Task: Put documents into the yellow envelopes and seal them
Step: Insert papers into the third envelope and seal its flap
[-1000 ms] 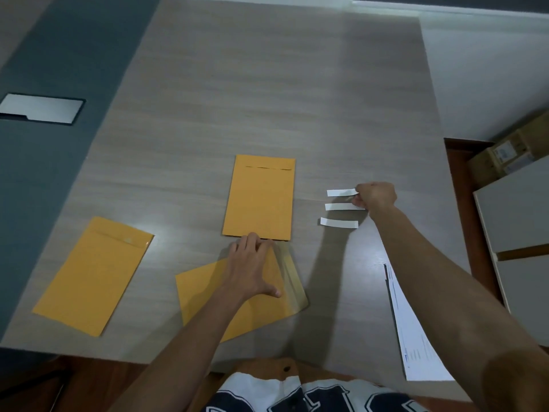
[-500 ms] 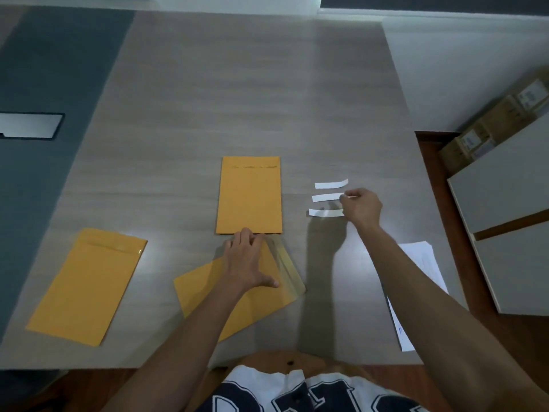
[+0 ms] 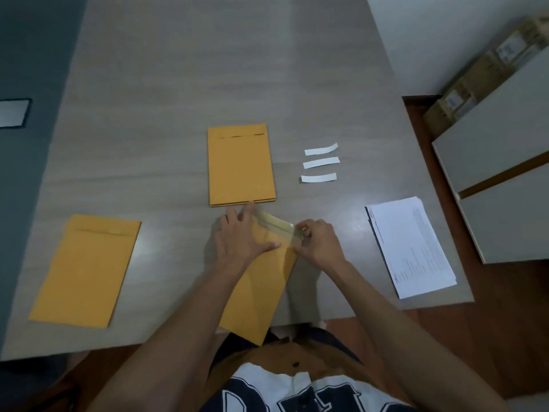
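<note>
left hand (image 3: 240, 236) flat on envelope (image 3: 255, 292) | right hand (image 3: 318, 243) pinches flap (image 3: 277, 228) | envelope bottom overhangs table (image 3: 178, 84)

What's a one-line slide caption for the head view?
Left hand presses a yellow envelope flat while the right hand pinches its open flap.

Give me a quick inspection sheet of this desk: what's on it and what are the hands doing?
Surface: wood-grain table.
Job's things: envelope being sealed, overhanging the near edge; envelope stack; envelope at left; documents.
Clutter: three white strips.
Hands: left hand presses the envelope flat; right hand pinches its glossy flap.
Cables: nothing seen.
Surroundings: cardboard boxes, white cabinet.
</note>
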`<state>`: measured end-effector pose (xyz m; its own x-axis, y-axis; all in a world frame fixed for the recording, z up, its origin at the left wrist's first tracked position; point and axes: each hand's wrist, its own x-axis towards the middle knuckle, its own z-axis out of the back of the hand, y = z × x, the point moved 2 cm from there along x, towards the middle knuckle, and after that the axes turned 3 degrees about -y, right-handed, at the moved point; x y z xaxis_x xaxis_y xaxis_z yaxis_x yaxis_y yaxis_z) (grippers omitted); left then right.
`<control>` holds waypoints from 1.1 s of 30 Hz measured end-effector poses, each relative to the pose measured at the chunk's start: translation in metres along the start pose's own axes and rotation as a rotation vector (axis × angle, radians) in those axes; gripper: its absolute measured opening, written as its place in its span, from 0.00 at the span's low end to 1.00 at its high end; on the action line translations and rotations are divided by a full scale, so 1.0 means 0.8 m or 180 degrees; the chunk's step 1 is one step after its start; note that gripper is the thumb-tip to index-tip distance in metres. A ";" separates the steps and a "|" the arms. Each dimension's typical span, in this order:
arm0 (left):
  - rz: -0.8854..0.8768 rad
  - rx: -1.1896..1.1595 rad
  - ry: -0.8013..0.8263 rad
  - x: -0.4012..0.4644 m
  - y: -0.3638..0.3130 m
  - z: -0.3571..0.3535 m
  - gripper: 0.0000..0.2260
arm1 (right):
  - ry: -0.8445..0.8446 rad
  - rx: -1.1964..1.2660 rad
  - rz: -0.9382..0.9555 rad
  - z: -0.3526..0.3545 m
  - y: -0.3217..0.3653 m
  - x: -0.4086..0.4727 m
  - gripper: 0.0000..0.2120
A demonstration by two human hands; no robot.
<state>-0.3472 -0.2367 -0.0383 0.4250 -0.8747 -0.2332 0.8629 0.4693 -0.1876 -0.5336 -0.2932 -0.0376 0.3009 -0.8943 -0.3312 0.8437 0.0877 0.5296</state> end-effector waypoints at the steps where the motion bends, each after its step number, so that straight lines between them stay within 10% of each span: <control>1: -0.0041 -0.0021 0.0018 -0.002 0.002 0.000 0.53 | -0.0067 0.0004 -0.0022 -0.004 0.000 -0.001 0.24; 14: -0.1412 0.0557 -0.0292 -0.025 0.044 0.001 0.24 | -0.0472 -0.0894 0.1185 -0.043 0.018 -0.047 0.13; 24: -0.1602 0.1129 -0.0203 -0.044 0.058 0.001 0.24 | 0.0139 -0.1261 0.1323 -0.090 0.055 -0.055 0.34; 33: -0.1468 0.1380 -0.0017 -0.055 0.060 -0.002 0.27 | -0.0004 -0.1689 0.1587 -0.081 -0.015 -0.058 0.26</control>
<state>-0.3250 -0.1751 -0.0382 -0.0167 -0.9763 -0.2157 0.9896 -0.0470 0.1363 -0.5287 -0.2240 -0.0794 0.7055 -0.6930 -0.1483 0.7085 0.6856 0.1671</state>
